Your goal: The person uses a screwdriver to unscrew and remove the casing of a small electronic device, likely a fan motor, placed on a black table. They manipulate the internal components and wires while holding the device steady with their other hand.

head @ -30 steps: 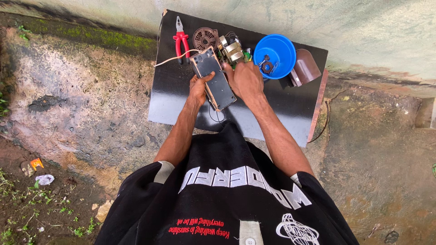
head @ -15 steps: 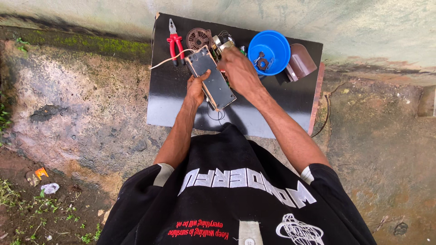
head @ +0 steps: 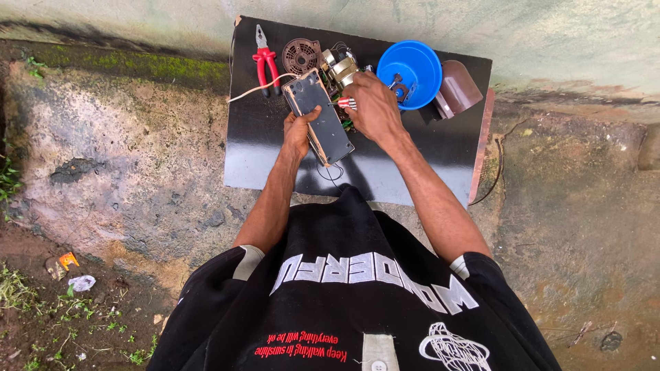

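My left hand [head: 299, 130] grips a dark rectangular device casing [head: 322, 117] by its lower left edge, tilted over a black board [head: 405, 161]. My right hand [head: 371, 106] is closed around a small tool with a red-and-white striped handle [head: 346, 103], right beside the casing's right edge. Behind the casing sit metal motor parts [head: 338, 65] with wires. A pale cord [head: 251, 91] runs out from the casing's top left.
Red-handled pliers [head: 265, 58] and a round brown vented disc [head: 301, 55] lie at the board's far left. A blue bowl [head: 409, 72] and a brown curved cover [head: 459, 88] sit at the far right. Around the board is rough concrete ground [head: 124, 151].
The casing and both hands have shifted a little toward the far side of the board. My right hand has moved from the casing's top to its right edge, the striped tool now showing.
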